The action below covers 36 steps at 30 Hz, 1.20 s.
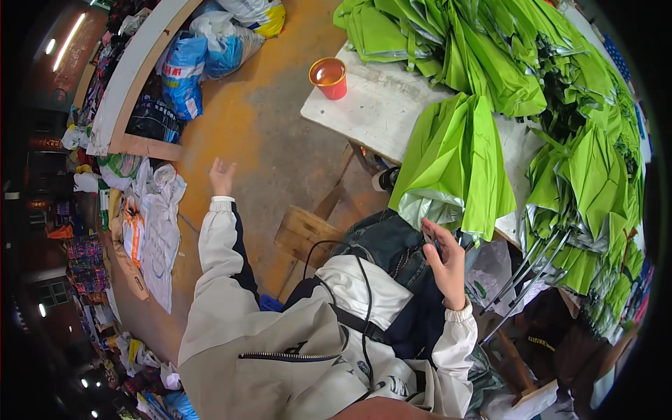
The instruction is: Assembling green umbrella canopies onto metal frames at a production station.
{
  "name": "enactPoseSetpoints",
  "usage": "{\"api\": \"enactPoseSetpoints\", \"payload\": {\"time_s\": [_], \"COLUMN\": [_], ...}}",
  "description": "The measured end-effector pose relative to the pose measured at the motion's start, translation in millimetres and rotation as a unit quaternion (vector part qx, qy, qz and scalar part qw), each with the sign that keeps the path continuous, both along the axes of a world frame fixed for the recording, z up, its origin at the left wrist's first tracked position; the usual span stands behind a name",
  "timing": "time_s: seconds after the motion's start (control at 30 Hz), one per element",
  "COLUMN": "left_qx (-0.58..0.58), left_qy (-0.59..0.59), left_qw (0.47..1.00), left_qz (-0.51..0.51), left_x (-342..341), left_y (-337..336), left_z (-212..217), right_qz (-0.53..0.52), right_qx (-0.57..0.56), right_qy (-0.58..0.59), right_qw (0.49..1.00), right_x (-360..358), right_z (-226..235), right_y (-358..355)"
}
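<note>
My left hand (222,177) is held out over the floor at the left, fingers apart and nothing in it. My right hand (446,264) is beside the silver-lined lower edge of a bright green umbrella (455,157), half folded and hanging over the table's near edge. Its thumb and forefinger come close together around a small greyish thing too small to make out. Whether these fingers touch the umbrella's cloth is unclear. More green umbrellas (490,63) are heaped on the white table (392,98).
A red cup with a yellow rim (329,78) stands at the table's left corner. Metal umbrella shafts (521,290) jut out at the right. A wooden stool (304,234) stands by my legs. Stuffed bags (185,73) and white sacks (157,224) lie at the left.
</note>
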<state>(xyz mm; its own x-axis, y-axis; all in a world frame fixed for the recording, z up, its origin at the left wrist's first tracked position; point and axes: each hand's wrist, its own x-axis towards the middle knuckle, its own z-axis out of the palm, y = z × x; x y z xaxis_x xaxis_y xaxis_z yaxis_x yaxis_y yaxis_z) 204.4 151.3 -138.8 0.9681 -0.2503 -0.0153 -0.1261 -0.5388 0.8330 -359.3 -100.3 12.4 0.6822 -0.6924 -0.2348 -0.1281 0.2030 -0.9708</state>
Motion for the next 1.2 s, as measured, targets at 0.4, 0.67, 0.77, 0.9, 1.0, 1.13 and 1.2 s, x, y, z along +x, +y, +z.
{"api": "enactPoseSetpoints", "payload": {"time_s": [0.4, 0.67, 0.77, 0.9, 1.0, 1.13, 1.2], "left_qx": [-0.067, -0.116, -0.148, -0.137, -0.14, -0.137, -0.138], "left_qy": [-0.023, -0.223, -0.22, -0.334, -0.37, -0.422, -0.437], "left_qw": [0.995, 0.853, 0.766, 0.694, 0.665, 0.645, 0.639], "left_qz": [-0.068, -0.458, -0.586, -0.622, -0.633, -0.622, -0.618], "left_x": [-46, -275, -352, -362, -357, -347, -350], "left_y": [-15, -152, -189, -208, -213, -211, -211], "left_z": [64, 189, 193, 177, 169, 168, 167], "right_qz": [-0.015, 0.021, -0.003, -0.029, -0.019, -0.068, -0.159], "right_qx": [0.017, 0.09, 0.134, 0.16, 0.177, 0.117, -0.175], "right_qy": [0.019, -0.099, -0.141, -0.179, -0.19, -0.154, 0.197], "right_qw": [1.0, 0.991, 0.981, 0.97, 0.966, 0.979, 0.951], "right_x": [-7, 9, 15, 2, -12, -22, -44], "right_z": [-3, 3, -2, -2, 3, 7, 22], "right_y": [3, 20, 33, 35, 31, 29, 17]}}
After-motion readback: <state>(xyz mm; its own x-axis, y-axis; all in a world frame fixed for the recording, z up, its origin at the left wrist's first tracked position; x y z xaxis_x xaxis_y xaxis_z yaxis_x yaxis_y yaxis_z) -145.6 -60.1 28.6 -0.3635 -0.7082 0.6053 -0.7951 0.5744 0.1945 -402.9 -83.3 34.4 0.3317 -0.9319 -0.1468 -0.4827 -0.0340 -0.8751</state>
